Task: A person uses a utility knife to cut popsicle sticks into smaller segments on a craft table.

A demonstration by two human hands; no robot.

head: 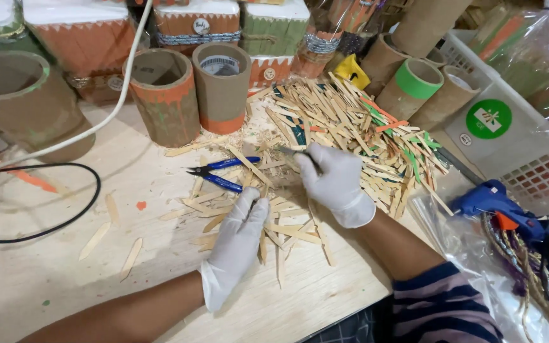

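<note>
A large heap of flat, pale wooden craft sticks [338,127] is spread over the light plywood tabletop [52,279]; most are bare wood, smooth and round-ended, while a few are stained orange or green. Shorter cut pieces are scattered toward the near edge.

The left hand [239,238], covered by a thin white latex glove, is laid flat on the loose sticks, its fingers extended and nothing gripped. The right hand [335,181], gloved alike, is closed around a slim metal tool [297,152] whose narrow tip is seen jutting out over the pile; its exact kind cannot be told.

Just beside the left fingertips, small blue-handled cutting pliers [220,173] are lying on the sticks, touched by neither hand.

Behind the heap, stout brown cardboard tubes [220,86] are stood upright, some banded in orange or green paint. A blue plastic glue gun [509,219] is rested on a clear plastic bag to the right, near a white plastic basket [528,159]. A white cable [106,114] and a black cable [65,222] are trailed across the left of the table.
</note>
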